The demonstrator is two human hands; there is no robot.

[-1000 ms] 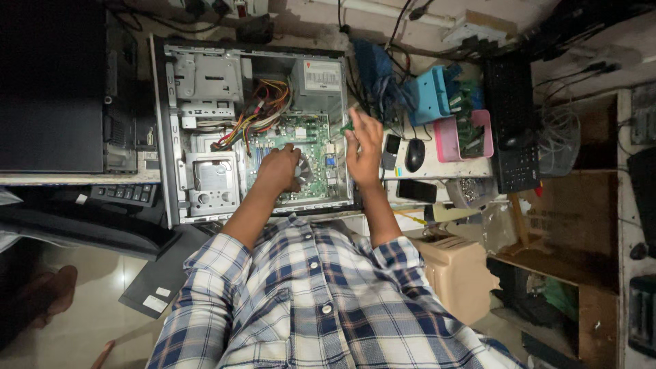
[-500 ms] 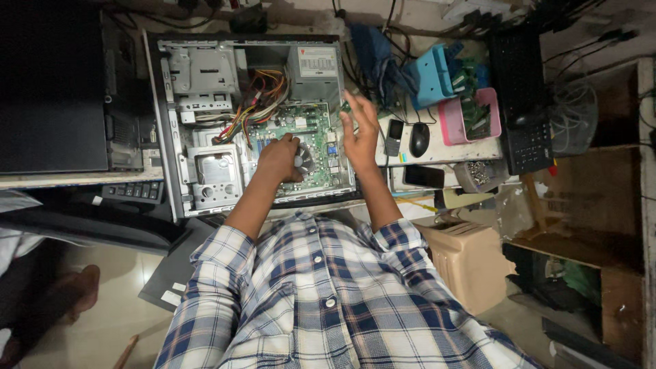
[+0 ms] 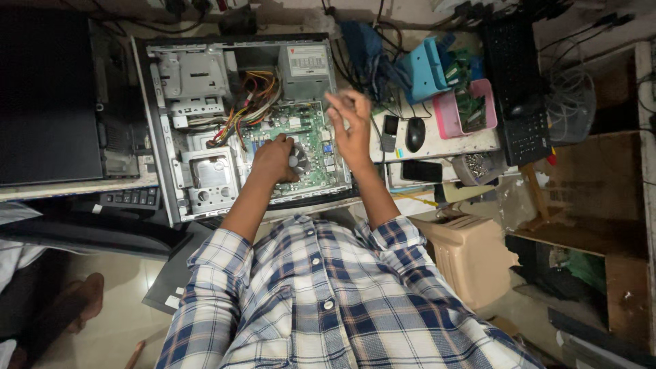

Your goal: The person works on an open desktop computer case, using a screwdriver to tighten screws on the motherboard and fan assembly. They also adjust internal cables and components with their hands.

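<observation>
Green circuit board fills the middle of the open computer case (image 3: pixel 205 123) lying on its side on the worktop (image 3: pixel 444 145), and that motherboard (image 3: pixel 311 147) is where I have both hands. My left hand (image 3: pixel 273 158) rests down on the board, fingers curled over the near-left edge of the round cooler fan (image 3: pixel 298 158), touching it; I cannot tell whether they actually grip anything. My right hand (image 3: pixel 352 130) is lifted above the right edge of the case, fingers loosely bent with the thumb and forefinger drawn close together at the far end; whether something small sits between them is too blurred to say.

Far of the board sits the grey power supply (image 3: pixel 305 68), with a bundle of red, yellow and orange wires (image 3: pixel 249 102) running left of it toward the metal drive bays (image 3: pixel 191 82). Right of the case, on the worktop, lie a small dark phone (image 3: pixel 389 132), a black mouse (image 3: pixel 415 134) and a flat black handset (image 3: pixel 422 171). Farther right stand a pink tray (image 3: pixel 451 119) of green memory sticks, a blue plastic holder (image 3: pixel 427 68) and a black keyboard (image 3: pixel 516 89). A beige box (image 3: pixel 471 256) sits near, below the worktop.
</observation>
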